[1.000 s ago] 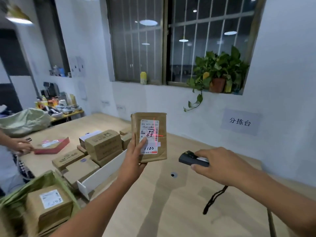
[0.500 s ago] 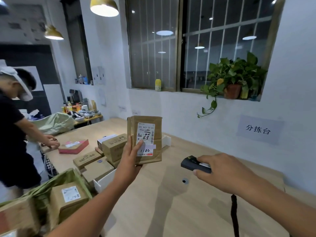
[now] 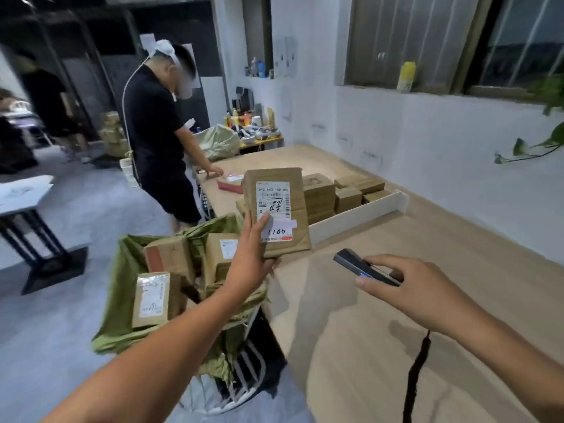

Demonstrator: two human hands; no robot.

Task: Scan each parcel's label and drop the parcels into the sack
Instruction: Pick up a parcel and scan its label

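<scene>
My left hand (image 3: pixel 251 254) grips a flat brown parcel (image 3: pixel 297 209) upright, its white label with "1186" facing me, above the table's left edge. Just left and below it stands the green sack (image 3: pixel 122 288), open, with several brown parcels (image 3: pixel 152 299) inside. My right hand (image 3: pixel 409 285) holds a dark handheld scanner (image 3: pixel 361 267) over the wooden table, its tip aimed left toward the parcel; a black strap hangs from the wrist. More brown parcels (image 3: pixel 332 193) lie stacked behind a white divider (image 3: pixel 357 218).
Another person in black (image 3: pixel 155 132) stands at the table's far left corner with a hand by a red parcel (image 3: pixel 230 184). A second green sack (image 3: pixel 218 141) lies behind. The sack hangs on a white wire frame (image 3: pixel 241 389). A grey table (image 3: pixel 21 193) stands left.
My view has swung left and down, bringing the sack and the other person into view. The parcel has moved left toward the sack. The red scan line on the label is gone.
</scene>
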